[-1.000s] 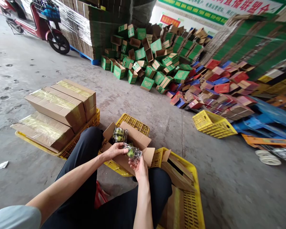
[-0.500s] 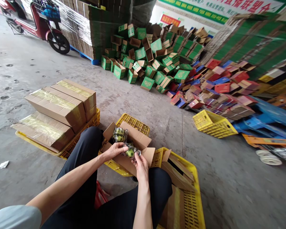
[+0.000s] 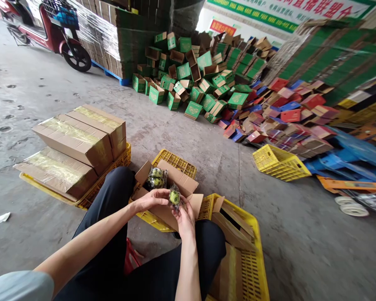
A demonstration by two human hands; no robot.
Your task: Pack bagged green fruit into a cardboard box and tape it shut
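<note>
A green fruit in clear plastic wrap (image 3: 174, 197) is held upright between both hands over an open cardboard box (image 3: 184, 184). My right hand (image 3: 185, 217) curls its fingers and thumb round the right side and bottom of the wrapped fruit. From the left, my left hand (image 3: 153, 199) has its bent fingers against the wrap. More wrapped green fruits (image 3: 157, 177) lie in the far left part of the box. The box rests on a yellow plastic crate (image 3: 175, 161) in front of my knees; its near inside is hidden by my hands.
Taped cartons (image 3: 77, 136) fill a yellow crate on the left. By my right knee, another yellow crate (image 3: 255, 271) holds cardboard boxes. Green boxes (image 3: 194, 109) and red and blue boxes (image 3: 291, 116) are heaped ahead. A scooter (image 3: 50, 31) stands far left, a yellow basket (image 3: 280, 163) to the right.
The wrapped fruit has turned from lying slanted to standing upright. My left hand has gone from pinching the wrap's upper left end to lying along its left side.
</note>
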